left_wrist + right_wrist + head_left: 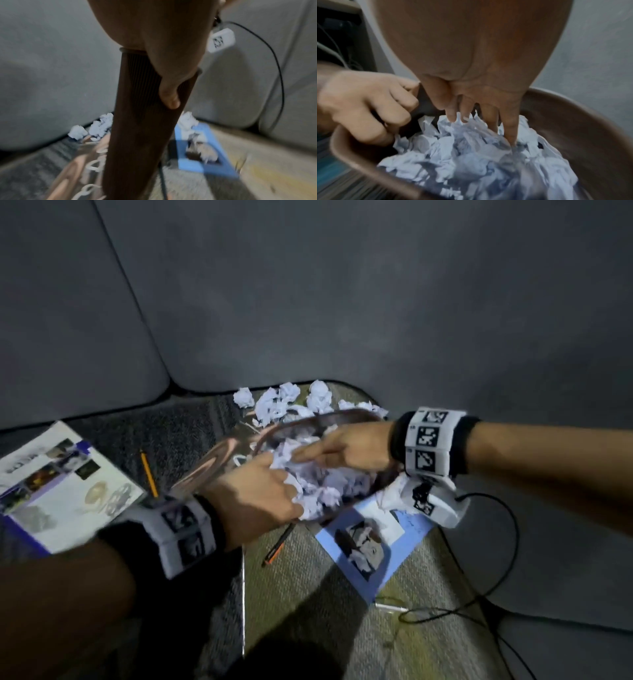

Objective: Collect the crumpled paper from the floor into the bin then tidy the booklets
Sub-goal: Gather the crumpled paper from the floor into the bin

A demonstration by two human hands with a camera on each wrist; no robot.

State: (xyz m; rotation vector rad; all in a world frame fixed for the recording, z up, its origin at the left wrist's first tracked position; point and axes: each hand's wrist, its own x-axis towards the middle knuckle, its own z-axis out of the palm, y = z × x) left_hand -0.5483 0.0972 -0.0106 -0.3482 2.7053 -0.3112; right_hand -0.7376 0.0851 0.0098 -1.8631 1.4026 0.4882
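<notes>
A brown ribbed bin point(346, 416) stands on the rug, heaped with crumpled white paper point(329, 487). My left hand point(270, 491) grips its near rim, thumb point(169, 96) on the outer wall point(137, 128) and fingers curled inside. My right hand point(311, 453) lies on top of the heap, its straight fingers point(510, 129) pressing into the paper point(471, 155). More crumpled balls point(281, 402) lie on the floor behind the bin, against the sofa. Three booklets lie around it: a white and purple one point(61, 484) at left, a blue one point(370, 546) at right, a brown one point(205, 467) partly under the bin.
A grey sofa point(308, 302) wraps round the back and both sides. A yellow pencil point(149, 474) and an orange-tipped pen point(277, 546) lie on the rug. A black cable point(500, 559) loops on the floor at right. Another paper ball point(187, 121) rests on the blue booklet point(214, 166).
</notes>
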